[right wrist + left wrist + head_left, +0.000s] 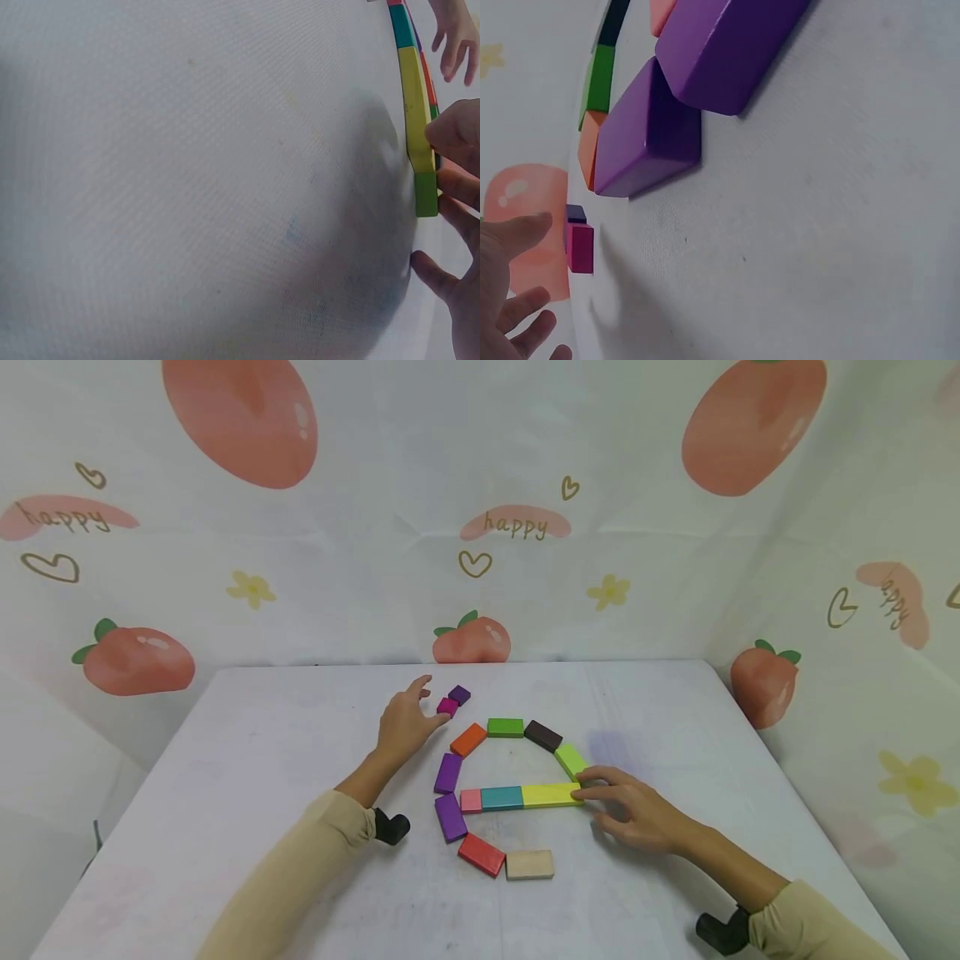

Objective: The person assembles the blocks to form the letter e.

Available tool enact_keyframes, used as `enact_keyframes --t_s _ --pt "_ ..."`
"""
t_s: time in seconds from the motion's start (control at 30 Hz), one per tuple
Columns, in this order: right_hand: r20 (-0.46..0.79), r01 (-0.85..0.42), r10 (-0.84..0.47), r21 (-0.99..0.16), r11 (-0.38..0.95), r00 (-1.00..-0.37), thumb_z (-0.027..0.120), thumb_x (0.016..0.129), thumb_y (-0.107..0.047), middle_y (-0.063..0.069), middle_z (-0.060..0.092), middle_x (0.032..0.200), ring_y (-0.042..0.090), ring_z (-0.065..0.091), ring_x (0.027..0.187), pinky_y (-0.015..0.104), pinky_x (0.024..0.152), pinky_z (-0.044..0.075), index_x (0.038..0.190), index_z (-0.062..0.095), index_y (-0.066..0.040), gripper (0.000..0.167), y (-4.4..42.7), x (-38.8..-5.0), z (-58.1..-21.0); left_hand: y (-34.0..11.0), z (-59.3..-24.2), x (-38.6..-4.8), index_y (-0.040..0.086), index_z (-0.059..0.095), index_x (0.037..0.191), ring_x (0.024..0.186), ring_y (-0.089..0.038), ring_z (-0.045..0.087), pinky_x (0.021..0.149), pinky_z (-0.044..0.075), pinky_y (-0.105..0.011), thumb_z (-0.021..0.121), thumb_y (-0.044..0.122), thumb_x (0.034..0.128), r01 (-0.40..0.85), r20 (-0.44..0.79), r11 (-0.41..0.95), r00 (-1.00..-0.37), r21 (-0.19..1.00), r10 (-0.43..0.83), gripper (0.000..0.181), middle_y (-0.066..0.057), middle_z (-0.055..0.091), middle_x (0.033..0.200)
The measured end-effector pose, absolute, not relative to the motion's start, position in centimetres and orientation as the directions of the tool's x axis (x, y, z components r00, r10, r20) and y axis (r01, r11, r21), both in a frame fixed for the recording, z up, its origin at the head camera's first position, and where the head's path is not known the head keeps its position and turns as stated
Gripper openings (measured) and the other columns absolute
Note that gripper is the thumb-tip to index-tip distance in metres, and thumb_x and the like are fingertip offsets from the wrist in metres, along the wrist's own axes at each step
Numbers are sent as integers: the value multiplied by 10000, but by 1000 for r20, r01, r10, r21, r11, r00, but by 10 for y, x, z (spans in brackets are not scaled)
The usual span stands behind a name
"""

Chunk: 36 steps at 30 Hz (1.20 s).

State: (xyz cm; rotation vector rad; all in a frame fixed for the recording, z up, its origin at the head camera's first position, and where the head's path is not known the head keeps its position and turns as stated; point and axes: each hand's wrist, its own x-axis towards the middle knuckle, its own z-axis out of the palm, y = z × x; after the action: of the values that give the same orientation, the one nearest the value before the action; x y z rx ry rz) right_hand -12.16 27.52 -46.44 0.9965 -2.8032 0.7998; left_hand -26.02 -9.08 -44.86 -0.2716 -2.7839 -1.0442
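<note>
Wooden blocks lie on the table in the shape of a letter "e". My left hand [405, 727] has its fingers spread beside a magenta block [447, 707] and a dark purple block [460, 695], with the thumb close to the magenta one. In the left wrist view it holds nothing. My right hand [637, 810] rests its extended fingers at the right end of the yellow block [551, 795], near the lime block [572, 762]. The right wrist view shows the thumb over the yellow block's edge. A teal block [501, 798] and a pink block [471, 801] continue that row leftward.
Along the curve lie a black block [543, 736], a green block [506, 727], an orange block [468, 740], purple blocks [448, 773], a red block [482, 855] and a beige block [529, 864]. A printed curtain [360, 527] hangs behind the white table [187, 827].
</note>
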Motion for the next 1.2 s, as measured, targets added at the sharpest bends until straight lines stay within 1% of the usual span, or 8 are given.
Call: enact_keyframes --t_s 0.17,0.47,0.67,0.77,1.0,1.1,1.2 --pt "223 -605 -573 -449 658 -789 720 824 -54 38 592 1318 251 553 1226 529 950 489 1173 740 -176 370 275 -121 -464 -86 -450 -266 66 472 1454 1118 -372 604 924 495 -510 823 262 821 186 167 763 -981 619 104 749 -158 697 1198" --pt "229 -609 -574 -449 654 -786 728 816 -49 35 595 1313 246 558 1222 521 946 496 1168 741 -174 373 275 -122 -464 -81 -453 -270 61 488 1440 953 -322 685 850 536 -466 837 237 805 136 128 796 -989 590 75 746 -151 738 1028" --pt "205 -590 -567 -459 664 -798 719 827 -51 34 591 1318 254 551 1226 535 951 492 1172 740 -177 368 275 -122 -463 -78 -457 -274 63 490 1433 807 -280 661 782 530 -453 820 282 811 123 136 807 -989 578 53 737 -108 725 882" --pt "196 -584 -566 -465 665 -801 722 827 -55 32 590 1321 254 549 1229 537 953 491 1174 740 -181 369 275 -121 -463 -76 -457 -275 59 496 1422 770 -273 644 777 525 -453 813 285 815 109 138 810 -990 577 35 721 -101 706 834" --pt "184 -579 -567 -466 669 -803 715 836 -64 23 584 1326 253 542 1238 546 961 485 1185 736 -188 371 275 -122 -464 -75 -457 -274 53 514 1401 860 -304 687 828 534 -479 782 214 832 96 143 795 -990 599 12 649 -135 733 938" --pt "186 -580 -566 -464 669 -803 719 833 -67 23 584 1328 252 540 1242 544 963 484 1184 737 -189 373 276 -123 -464 -77 -457 -273 48 509 1404 884 -317 693 832 531 -495 774 204 832 108 152 779 -988 618 17 650 -151 738 969" --pt "189 -581 -566 -463 670 -803 724 831 -71 20 584 1330 249 539 1245 542 964 485 1184 738 -195 375 276 -123 -465 -78 -458 -271 69 504 1413 911 -321 683 843 524 -495 778 208 838 117 158 766 -987 632 20 651 -144 739 1001"
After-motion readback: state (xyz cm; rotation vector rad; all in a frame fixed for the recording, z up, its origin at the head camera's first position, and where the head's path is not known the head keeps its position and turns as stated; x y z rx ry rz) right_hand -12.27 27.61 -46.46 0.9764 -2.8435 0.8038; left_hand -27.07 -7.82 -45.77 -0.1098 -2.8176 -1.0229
